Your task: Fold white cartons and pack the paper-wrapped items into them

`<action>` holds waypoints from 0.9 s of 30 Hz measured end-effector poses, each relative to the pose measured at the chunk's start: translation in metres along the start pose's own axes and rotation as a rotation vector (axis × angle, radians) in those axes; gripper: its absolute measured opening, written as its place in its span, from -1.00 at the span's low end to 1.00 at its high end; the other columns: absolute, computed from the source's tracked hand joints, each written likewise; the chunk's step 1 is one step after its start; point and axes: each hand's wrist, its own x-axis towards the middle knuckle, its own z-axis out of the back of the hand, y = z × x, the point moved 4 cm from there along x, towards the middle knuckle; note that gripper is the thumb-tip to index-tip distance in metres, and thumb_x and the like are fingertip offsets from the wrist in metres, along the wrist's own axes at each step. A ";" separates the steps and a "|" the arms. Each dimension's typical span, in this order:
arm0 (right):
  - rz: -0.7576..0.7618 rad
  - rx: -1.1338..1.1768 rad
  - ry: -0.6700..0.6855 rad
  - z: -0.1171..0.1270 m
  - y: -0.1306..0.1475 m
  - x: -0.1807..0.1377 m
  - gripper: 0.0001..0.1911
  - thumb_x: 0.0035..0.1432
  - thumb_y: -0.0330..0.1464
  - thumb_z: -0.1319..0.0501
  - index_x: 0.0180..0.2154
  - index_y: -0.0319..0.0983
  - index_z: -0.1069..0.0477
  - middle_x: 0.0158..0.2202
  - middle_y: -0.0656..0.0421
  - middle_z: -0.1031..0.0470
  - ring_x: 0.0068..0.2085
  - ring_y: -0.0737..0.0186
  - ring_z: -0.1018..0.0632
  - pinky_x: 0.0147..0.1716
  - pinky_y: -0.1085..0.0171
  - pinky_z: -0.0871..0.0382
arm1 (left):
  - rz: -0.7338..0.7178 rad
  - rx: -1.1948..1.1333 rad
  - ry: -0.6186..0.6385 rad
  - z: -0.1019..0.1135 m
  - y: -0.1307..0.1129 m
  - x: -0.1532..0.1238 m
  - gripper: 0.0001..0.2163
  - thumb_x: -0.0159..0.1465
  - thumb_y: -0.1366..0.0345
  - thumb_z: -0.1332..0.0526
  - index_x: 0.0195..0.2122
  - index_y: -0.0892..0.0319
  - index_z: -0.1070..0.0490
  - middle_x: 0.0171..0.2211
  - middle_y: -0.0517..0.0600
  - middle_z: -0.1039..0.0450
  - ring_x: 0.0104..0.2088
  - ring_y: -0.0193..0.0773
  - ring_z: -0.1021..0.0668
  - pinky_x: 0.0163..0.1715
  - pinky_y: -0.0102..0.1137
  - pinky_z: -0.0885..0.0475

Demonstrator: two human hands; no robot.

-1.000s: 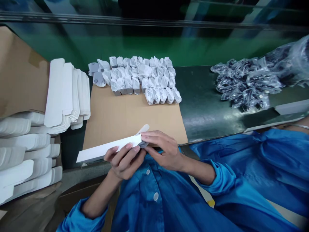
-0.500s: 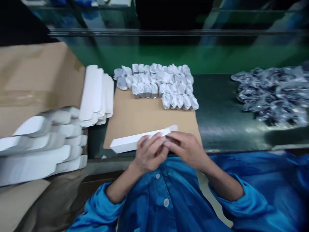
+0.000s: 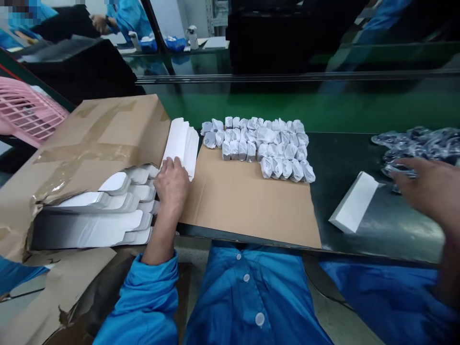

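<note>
My left hand [image 3: 172, 183] lies over the near end of a stack of flat white cartons [image 3: 184, 146], fingers bent onto them; whether it grips one is hidden. At the far right, my right hand [image 3: 427, 189] is blurred, with its fingers apart. Its fingertips are near the pile of clear-bagged dark items [image 3: 427, 141], and nothing shows between them. A folded-up white carton [image 3: 355, 201] lies at a slant on the dark table, left of my right hand. Rows of small white-wrapped pieces [image 3: 266, 139] stand on the brown cardboard sheet [image 3: 247, 201].
A large torn brown box [image 3: 118, 124] at the left holds more flat white cartons [image 3: 118, 206]. Behind it is a pink plastic basket [image 3: 28, 108]. A green ledge [image 3: 215, 98] runs along the back. People in blue are across the table.
My hands have parted: the left moved to the flat cartons, the right far out to the right. The white carton they held now lies on the table. The view swung left.
</note>
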 end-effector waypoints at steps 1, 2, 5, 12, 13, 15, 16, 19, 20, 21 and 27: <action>-0.020 -0.162 -0.040 -0.009 0.023 -0.009 -0.62 0.10 0.08 -0.24 -0.19 0.00 -0.57 -0.38 0.00 -0.55 -0.39 -0.07 -0.55 -0.51 0.06 -0.32 | 0.008 0.004 -0.034 -0.002 0.000 -0.002 -0.68 0.29 0.38 -0.07 0.02 0.28 -0.45 0.05 0.38 -0.48 0.06 0.25 -0.53 -0.17 0.02 -0.49; -0.015 -0.236 -0.042 -0.022 0.053 -0.020 -0.63 0.18 0.02 -0.19 -0.13 -0.01 -0.55 -0.29 -0.03 -0.58 -0.36 -0.10 -0.56 -0.48 0.02 -0.33 | 0.016 0.001 -0.071 -0.002 0.000 -0.004 -0.71 0.28 0.38 -0.08 -0.02 0.24 -0.48 0.01 0.34 -0.52 0.01 0.21 -0.56 -0.19 -0.01 -0.50; 0.127 0.122 0.177 -0.073 0.152 -0.051 -0.70 0.29 -0.19 -0.12 -0.07 -0.13 -0.53 -0.16 0.00 -0.61 -0.30 0.01 -0.60 -0.35 0.05 -0.45 | 0.029 -0.063 -0.162 0.000 0.004 -0.013 -0.74 0.32 0.29 -0.11 -0.07 0.19 -0.53 0.00 0.28 -0.54 -0.02 0.17 -0.59 -0.17 -0.01 -0.49; -0.217 1.270 0.566 -0.175 0.267 -0.067 -0.36 0.24 -0.09 -0.20 0.24 -0.23 -0.18 0.12 -0.08 -0.46 -0.05 0.15 -0.59 -0.14 0.17 -0.55 | -0.309 -0.294 -0.514 0.023 -0.051 -0.092 -0.63 0.31 0.40 -0.21 0.15 0.12 -0.40 0.05 0.21 -0.53 0.14 0.03 -0.51 0.12 0.02 -0.38; -0.269 1.345 0.516 -0.180 0.265 -0.063 -0.39 0.23 -0.08 -0.19 0.21 -0.24 -0.21 0.10 -0.06 -0.48 -0.05 0.14 -0.59 -0.13 0.17 -0.54 | -0.406 -0.326 -0.478 0.025 -0.067 -0.110 -0.56 0.29 0.41 -0.24 0.21 0.09 -0.34 0.04 0.18 -0.54 0.14 0.02 -0.51 0.15 0.03 -0.36; -0.291 1.391 0.463 -0.179 0.252 -0.055 -0.49 0.21 -0.11 -0.22 0.09 -0.26 -0.32 -0.03 0.01 -0.56 -0.11 0.16 -0.60 -0.14 0.20 -0.52 | -0.543 -0.419 -0.339 0.033 -0.094 -0.140 -0.44 0.27 0.31 -0.29 0.29 0.08 -0.21 0.08 0.19 -0.51 0.17 0.00 -0.49 0.21 0.03 -0.31; -0.263 1.372 0.506 -0.174 0.244 -0.052 -0.54 0.19 -0.13 -0.25 0.01 -0.28 -0.37 -0.10 0.04 -0.58 -0.16 0.17 -0.60 -0.17 0.23 -0.51 | -0.524 -0.482 -0.324 0.040 -0.098 -0.149 -0.39 0.27 0.24 -0.30 0.33 0.06 -0.15 0.17 0.21 -0.43 0.22 0.01 -0.43 0.22 0.04 -0.28; -0.049 1.145 0.896 -0.147 0.220 -0.048 -0.68 0.19 -0.22 -0.26 -0.12 -0.31 -0.43 -0.23 0.11 -0.57 -0.28 0.23 -0.57 -0.36 0.33 -0.44 | -0.137 -0.765 -0.331 0.060 -0.077 -0.144 -0.30 0.30 0.08 -0.23 0.40 0.04 0.05 0.37 0.21 -0.08 0.34 0.03 -0.25 0.20 0.04 -0.31; 0.066 1.023 1.017 -0.136 0.215 -0.049 -0.73 0.22 -0.24 -0.23 -0.14 -0.31 -0.43 -0.24 0.12 -0.56 -0.29 0.25 -0.56 -0.39 0.35 -0.41 | 0.000 -0.888 -0.254 0.060 -0.066 -0.134 -0.30 0.30 0.06 -0.21 0.40 0.05 0.05 0.37 0.21 -0.10 0.31 0.04 -0.30 0.15 0.00 -0.38; 0.190 0.893 1.108 -0.127 0.212 -0.050 -0.76 0.25 -0.27 -0.19 -0.15 -0.30 -0.44 -0.25 0.13 -0.55 -0.30 0.26 -0.55 -0.39 0.36 -0.39 | 0.076 -0.989 -0.086 0.056 -0.058 -0.123 -0.35 0.29 0.05 -0.23 0.35 0.07 -0.07 0.29 0.20 -0.26 0.20 0.02 -0.44 0.05 -0.07 -0.47; 0.545 0.033 0.632 -0.108 0.224 -0.071 -0.40 0.31 -0.15 -0.14 0.24 -0.39 -0.20 0.06 -0.16 -0.46 -0.01 -0.10 -0.50 -0.06 0.01 -0.39 | 0.340 -1.185 0.413 0.014 -0.049 -0.096 -0.71 0.15 0.09 -0.37 -0.21 0.18 -0.57 -0.29 0.01 -0.62 -0.29 -0.24 -0.60 -0.34 -0.43 -0.49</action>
